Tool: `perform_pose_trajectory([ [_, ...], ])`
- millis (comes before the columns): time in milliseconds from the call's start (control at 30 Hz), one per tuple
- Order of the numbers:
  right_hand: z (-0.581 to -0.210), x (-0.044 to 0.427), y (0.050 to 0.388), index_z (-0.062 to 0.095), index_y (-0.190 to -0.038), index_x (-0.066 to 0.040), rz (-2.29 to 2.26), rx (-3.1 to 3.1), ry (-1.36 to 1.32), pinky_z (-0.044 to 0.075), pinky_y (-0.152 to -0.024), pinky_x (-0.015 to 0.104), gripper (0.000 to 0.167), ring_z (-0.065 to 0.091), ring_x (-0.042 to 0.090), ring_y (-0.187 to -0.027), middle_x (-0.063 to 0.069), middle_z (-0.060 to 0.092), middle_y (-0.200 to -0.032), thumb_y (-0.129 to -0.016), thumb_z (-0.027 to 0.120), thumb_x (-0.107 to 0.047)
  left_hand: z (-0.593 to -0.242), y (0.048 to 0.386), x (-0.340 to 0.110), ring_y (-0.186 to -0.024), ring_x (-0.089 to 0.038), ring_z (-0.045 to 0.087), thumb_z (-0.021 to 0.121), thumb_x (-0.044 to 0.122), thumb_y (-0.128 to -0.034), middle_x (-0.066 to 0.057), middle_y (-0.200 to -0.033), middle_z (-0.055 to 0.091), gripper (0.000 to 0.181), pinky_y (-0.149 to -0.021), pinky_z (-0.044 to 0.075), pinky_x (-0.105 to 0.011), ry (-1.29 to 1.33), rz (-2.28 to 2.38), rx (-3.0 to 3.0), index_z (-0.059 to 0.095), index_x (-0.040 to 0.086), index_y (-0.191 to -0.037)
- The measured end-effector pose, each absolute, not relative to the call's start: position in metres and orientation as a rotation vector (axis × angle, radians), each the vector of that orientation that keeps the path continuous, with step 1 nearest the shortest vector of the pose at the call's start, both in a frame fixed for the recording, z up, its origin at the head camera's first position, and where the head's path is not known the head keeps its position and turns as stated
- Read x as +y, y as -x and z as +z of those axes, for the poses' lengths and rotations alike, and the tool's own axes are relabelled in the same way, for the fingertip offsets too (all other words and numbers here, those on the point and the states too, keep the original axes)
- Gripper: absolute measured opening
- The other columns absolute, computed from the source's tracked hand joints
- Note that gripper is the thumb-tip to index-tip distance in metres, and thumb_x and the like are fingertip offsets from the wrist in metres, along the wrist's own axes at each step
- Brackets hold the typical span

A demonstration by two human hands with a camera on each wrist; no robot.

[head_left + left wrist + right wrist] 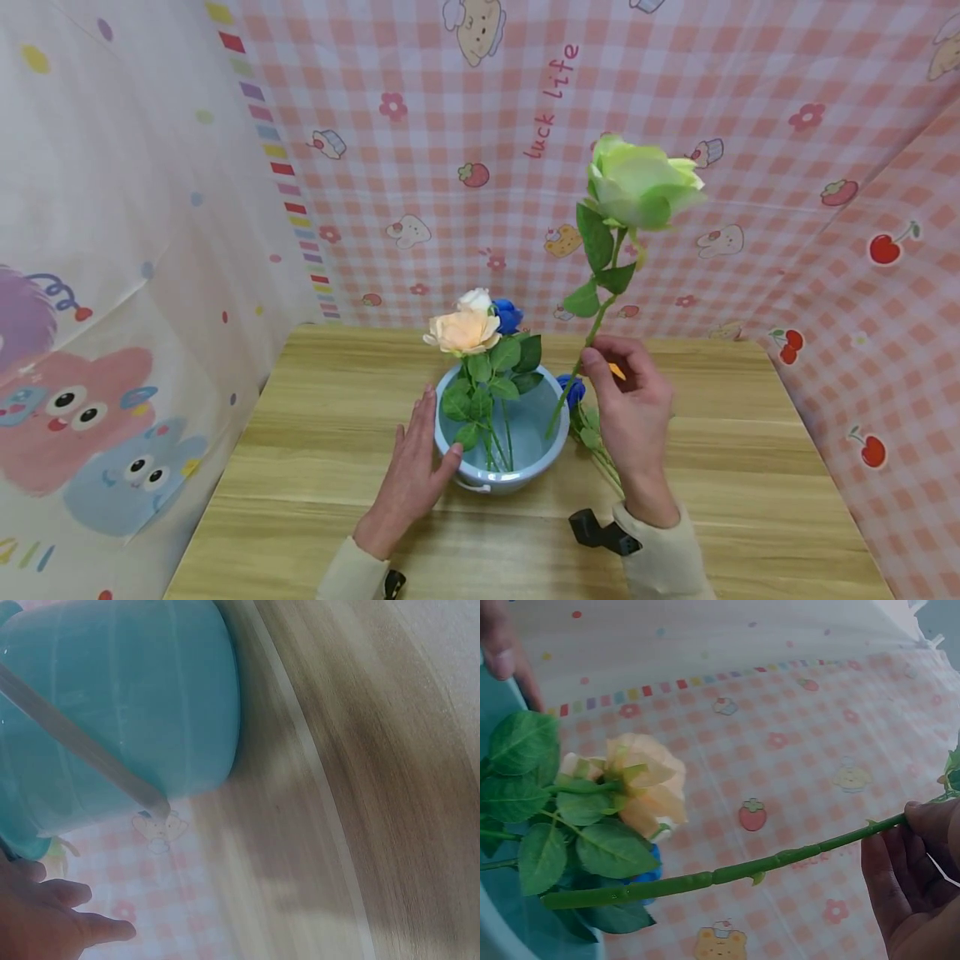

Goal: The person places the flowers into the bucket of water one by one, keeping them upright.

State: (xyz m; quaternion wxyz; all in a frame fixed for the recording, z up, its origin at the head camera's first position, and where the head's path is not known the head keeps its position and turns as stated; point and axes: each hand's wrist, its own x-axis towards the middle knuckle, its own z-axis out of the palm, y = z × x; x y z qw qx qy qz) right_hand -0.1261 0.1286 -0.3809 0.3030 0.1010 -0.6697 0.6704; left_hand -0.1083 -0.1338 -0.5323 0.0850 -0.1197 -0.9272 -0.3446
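A pale green rose [641, 183] stands tall on its leafy stem, pinched between thumb and fingers of my right hand [633, 400]. Its lower stem end [630, 892] reaches over the light blue bucket [536, 467]. Inside the bucket lean a peach rose [463, 332], a white rose [474, 300] and a blue rose [507, 317], their leaves bunched at the left side. My left hand [412, 462] rests against the bucket's left rim, fingers fairly straight. The left wrist view shows the bucket's side [127, 697] and its handle [82, 746].
Right of the bucket, another blue flower [572, 390] lies on the wooden table [315, 433], its stems partly hidden behind my right hand. Something orange [617, 371] shows beside it. A pink checked cloth [420, 167] hangs at the back.
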Motion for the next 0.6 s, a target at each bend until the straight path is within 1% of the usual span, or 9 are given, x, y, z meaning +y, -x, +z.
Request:
perform_pose_trajectory([
  [167, -0.394, 0.124, 0.129, 0.07, -0.103, 0.01, 1.775, -1.831, -0.269, 0.061, -0.077, 0.022, 0.01, 0.071, 0.013, -0.08, 0.019, 0.068, -0.094, -0.095, 0.07, 0.004, -0.532, 0.108, -0.133, -0.156, -0.038, 0.016, 0.053, 0.043, -0.1027, -0.011, -0.173, 0.011, 0.084, -0.116, 0.019, -0.075, 0.367, -1.042, -2.749, 0.013, 0.004, -0.166],
  [400, -0.413, 0.117, 0.132, 0.071, -0.104, 0.007, 1.835, -1.925, -0.228, 0.061, -0.076, 0.023, 0.011, 0.069, 0.014, -0.085, 0.014, 0.068, -0.098, -0.094, 0.072, 0.002, -0.533, 0.108, -0.134, -0.156, -0.04, 0.018, 0.053, 0.043, -0.1026, -0.012, -0.173, 0.013, 0.084, -0.115, 0.019, -0.076, 0.38, -1.05, -2.725, 0.012, 0.004, -0.166],
  [600, -0.425, 0.116, 0.135, 0.073, -0.105, 0.003, 1.801, -2.069, -0.161, 0.059, -0.077, 0.02, 0.013, 0.069, 0.012, -0.085, 0.015, 0.071, -0.098, -0.095, 0.074, -0.004, -0.534, 0.108, -0.133, -0.155, -0.041, 0.019, 0.054, 0.041, -0.1024, -0.015, -0.172, 0.014, 0.084, -0.115, 0.018, -0.076, 0.378, -1.054, -2.72, 0.013, 0.004, -0.166],
])
